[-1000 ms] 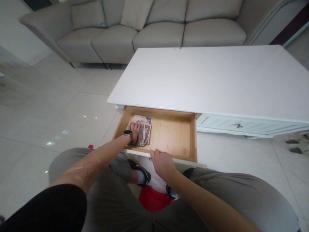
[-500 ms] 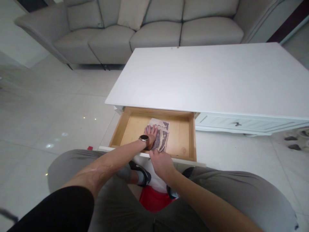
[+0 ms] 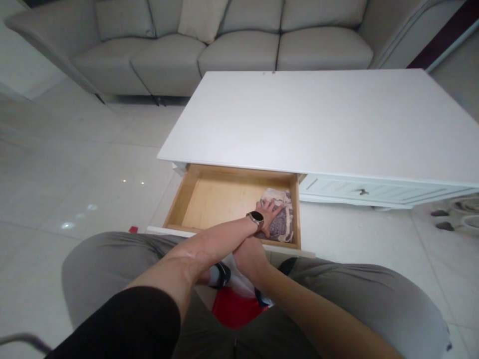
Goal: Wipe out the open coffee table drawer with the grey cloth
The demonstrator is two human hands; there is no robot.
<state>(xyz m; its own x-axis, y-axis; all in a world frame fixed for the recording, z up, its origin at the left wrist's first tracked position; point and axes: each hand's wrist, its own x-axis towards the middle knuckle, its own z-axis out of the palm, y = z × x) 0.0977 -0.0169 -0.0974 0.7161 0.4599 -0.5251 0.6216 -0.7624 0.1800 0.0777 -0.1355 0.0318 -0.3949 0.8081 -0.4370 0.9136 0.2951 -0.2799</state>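
Inside the pulled-out wooden drawer (image 3: 220, 197), a folded cloth (image 3: 281, 224) with a cream and dark purple-grey pattern lies against the right wall. My left hand (image 3: 267, 215), wearing a round black watch (image 3: 256, 217) at the wrist, rests flat on it with fingers spread. At the drawer's white front edge is my right hand (image 3: 250, 257), curled over it below my left wrist. Its fingertips are partly covered by the left forearm. The left and middle of the drawer floor show bare wood.
The drawer belongs to a white coffee table (image 3: 299, 119) with a second, closed drawer front (image 3: 352, 190) at right. A grey sofa (image 3: 239, 52) stands behind. Below, between my feet, is a red item (image 3: 237, 308). A small red piece (image 3: 133, 229) lies on the tiled floor.
My left hand has slid the folded cloth from the drawer's middle to its right side. My right hand has stayed at the front edge; my left forearm now crosses over it.
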